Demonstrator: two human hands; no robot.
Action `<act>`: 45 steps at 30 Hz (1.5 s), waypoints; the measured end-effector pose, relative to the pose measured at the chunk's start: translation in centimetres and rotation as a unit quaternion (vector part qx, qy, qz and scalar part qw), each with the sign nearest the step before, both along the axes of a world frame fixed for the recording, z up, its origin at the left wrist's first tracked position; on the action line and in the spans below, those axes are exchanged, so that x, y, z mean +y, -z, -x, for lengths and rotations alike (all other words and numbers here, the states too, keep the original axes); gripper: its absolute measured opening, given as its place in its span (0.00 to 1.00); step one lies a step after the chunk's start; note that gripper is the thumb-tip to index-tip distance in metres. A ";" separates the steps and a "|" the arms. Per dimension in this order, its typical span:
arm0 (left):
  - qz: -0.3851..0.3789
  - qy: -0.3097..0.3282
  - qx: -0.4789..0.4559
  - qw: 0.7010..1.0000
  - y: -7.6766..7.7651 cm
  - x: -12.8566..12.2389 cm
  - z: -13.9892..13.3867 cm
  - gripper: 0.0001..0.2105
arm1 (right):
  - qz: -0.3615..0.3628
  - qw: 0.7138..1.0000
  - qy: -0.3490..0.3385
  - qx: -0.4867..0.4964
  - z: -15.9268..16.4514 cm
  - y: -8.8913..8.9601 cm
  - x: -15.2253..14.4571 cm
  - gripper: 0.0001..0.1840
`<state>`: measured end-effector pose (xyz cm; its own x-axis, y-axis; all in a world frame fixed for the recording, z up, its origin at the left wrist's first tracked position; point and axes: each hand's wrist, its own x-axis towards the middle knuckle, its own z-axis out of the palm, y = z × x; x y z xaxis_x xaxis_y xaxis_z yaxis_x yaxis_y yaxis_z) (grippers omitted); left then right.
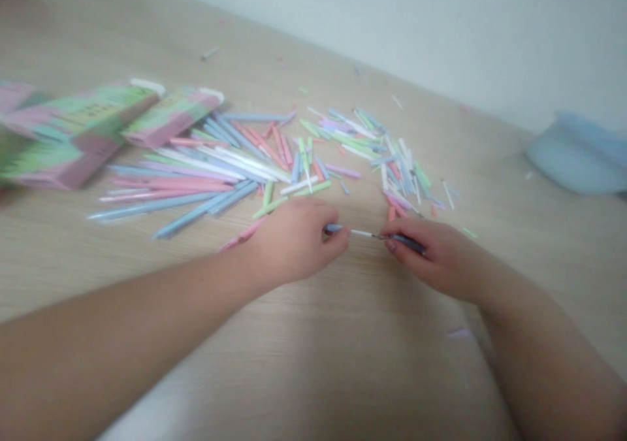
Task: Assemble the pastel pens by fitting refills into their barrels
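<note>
My left hand (304, 238) is closed in a pinch around a slim blue pen-like stick (334, 228) with a thin white end pointing right. My right hand (431, 255) pinches a slender dark tool (409, 242); its narrow tip meets or nearly meets the white end, and blur hides its exact kind. Both hands are just above the table, near its front. Behind my left hand lie long pastel sticks (191, 199) in blue, pink, white and green. Shorter coloured pieces (401, 170) are heaped beyond my right hand.
Pink-and-green printed boxes (171, 117) stand at the left on the wooden table (313, 362). A light blue folded item (580, 153) rests at the far right. Small scraps are scattered toward the white wall (441, 36). A purple scrap (458, 332) lies near my right forearm.
</note>
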<state>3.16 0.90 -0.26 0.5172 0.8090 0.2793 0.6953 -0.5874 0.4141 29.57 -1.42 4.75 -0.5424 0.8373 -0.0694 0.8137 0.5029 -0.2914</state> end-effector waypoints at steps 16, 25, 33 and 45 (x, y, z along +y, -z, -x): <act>-0.003 0.017 0.007 1.000 0.1 0.0 0.1 0.17 | -0.061 0.998 0.001 0.012 0.9 0.7 -0.2 0.11; 0.017 0.054 -0.007 0.998 -0.1 0.1 0.1 0.14 | -0.124 0.992 -0.014 -0.014 1.7 1.7 -0.4 0.12; 0.019 0.059 -0.008 0.998 0.0 0.1 0.2 0.10 | -0.168 0.985 -0.028 -0.013 1.8 2.4 -0.4 0.11; -0.048 0.022 0.060 0.997 -0.5 -1.0 0.1 0.15 | -0.133 0.990 -0.030 0.022 2.5 3.0 -0.6 0.11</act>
